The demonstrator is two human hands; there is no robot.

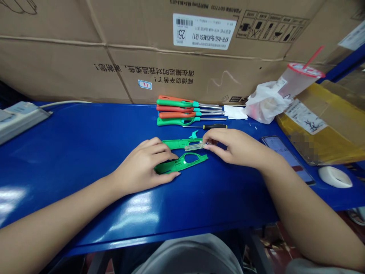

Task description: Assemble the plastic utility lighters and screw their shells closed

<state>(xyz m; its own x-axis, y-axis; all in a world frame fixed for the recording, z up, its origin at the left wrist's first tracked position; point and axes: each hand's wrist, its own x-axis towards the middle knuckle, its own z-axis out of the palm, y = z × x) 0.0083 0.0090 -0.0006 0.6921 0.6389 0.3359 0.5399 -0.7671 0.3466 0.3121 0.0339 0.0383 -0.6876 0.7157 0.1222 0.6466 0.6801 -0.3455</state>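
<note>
My left hand (145, 161) grips the left end of a green lighter casing half (176, 164), thumb along its near edge and fingers over the top. A second green casing half (176, 144) lies just beyond it, partly behind my fingers. Between the thumb and fingertips of my right hand (232, 146) is a clear lighter fuel tank (193, 147), held low over the casing halves. A small teal plastic piece (194, 134), shaped like a trigger, rests on the table behind them. Just past my right hand lies a black-and-yellow screwdriver (215, 126).
Several long-necked lighters (176, 109) lie along the back of the blue table (85, 152), before a large cardboard box (148, 57). At right are a bagged drink cup (299, 82), a phone (288, 158), a yellow-taped parcel (336, 125) and a white mouse (335, 177). A power strip (23, 120) stands left.
</note>
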